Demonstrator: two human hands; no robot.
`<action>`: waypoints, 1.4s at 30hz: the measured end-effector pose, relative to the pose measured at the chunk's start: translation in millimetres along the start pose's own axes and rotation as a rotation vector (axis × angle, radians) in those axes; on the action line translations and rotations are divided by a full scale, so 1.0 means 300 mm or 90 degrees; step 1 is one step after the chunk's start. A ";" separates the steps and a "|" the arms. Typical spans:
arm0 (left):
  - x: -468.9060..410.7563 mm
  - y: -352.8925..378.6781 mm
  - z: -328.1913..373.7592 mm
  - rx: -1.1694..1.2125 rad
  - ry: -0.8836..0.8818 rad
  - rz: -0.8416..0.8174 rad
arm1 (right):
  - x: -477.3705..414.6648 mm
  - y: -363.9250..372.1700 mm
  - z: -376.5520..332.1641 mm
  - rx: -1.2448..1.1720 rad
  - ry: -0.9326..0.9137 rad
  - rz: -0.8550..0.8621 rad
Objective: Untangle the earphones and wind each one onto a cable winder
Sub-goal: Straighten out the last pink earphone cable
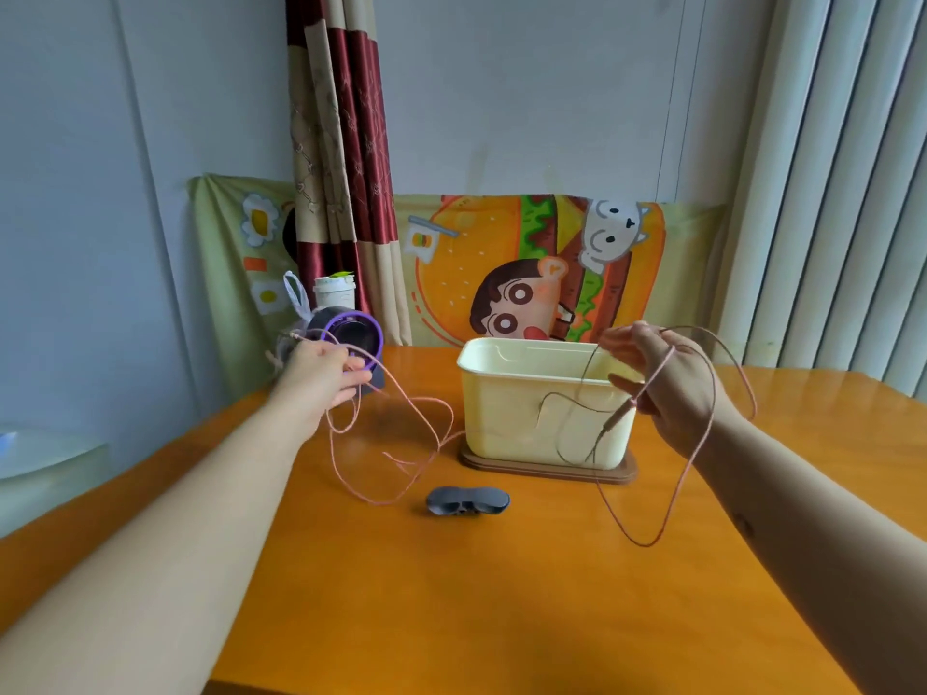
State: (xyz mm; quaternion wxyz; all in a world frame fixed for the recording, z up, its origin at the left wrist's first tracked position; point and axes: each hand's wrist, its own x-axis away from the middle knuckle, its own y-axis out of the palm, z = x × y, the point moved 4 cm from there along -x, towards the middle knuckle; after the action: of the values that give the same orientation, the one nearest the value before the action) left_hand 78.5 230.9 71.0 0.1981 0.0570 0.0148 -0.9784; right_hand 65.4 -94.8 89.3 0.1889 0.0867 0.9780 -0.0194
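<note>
L fingers (357, 377) curl round one stretch of the pink earphone cable (622, 413), and R fingers (622, 381) pinch it near the splitter, a loop draped over the R hand (672, 393). We hold it wide of the L hand (321, 376), prob. to open the slack so crossings show. The rest trails in crossed loops on the table (501, 619), not yet on the grey cable winder (467, 501) btwn our arms. The cream bin (501, 393) behind the hanging strand & the purple-ringed fan (351, 338) by the L hand may snag it.
</note>
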 end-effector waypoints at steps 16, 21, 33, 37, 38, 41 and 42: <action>-0.055 -0.050 -0.092 -0.809 -0.060 -0.223 | -0.077 0.074 0.108 0.720 0.428 -0.538; -0.035 0.013 -0.032 -0.713 0.067 -0.145 | -0.105 0.076 0.075 0.780 0.446 -0.577; 0.286 0.376 0.078 -0.419 0.084 -0.550 | -0.053 0.093 -0.013 0.626 0.398 -0.645; 0.292 0.390 0.056 -0.277 -0.015 -0.543 | -0.051 0.115 -0.081 0.396 0.242 -0.529; 0.284 0.388 0.053 -0.219 -0.046 -0.521 | -0.044 0.121 -0.096 0.359 0.210 -0.515; 0.261 0.380 0.058 -0.017 -0.127 -0.480 | 0.004 0.148 -0.120 0.305 0.171 -0.567; 0.254 0.374 0.066 0.047 -0.134 -0.467 | 0.025 0.158 -0.121 0.304 0.169 -0.597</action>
State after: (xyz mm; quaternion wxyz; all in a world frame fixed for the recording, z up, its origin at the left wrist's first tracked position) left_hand 50.4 97.1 81.2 -0.1665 -0.0457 -0.0216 -0.9847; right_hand 53.8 -44.3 119.8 0.0099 -0.3166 0.8958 -0.3118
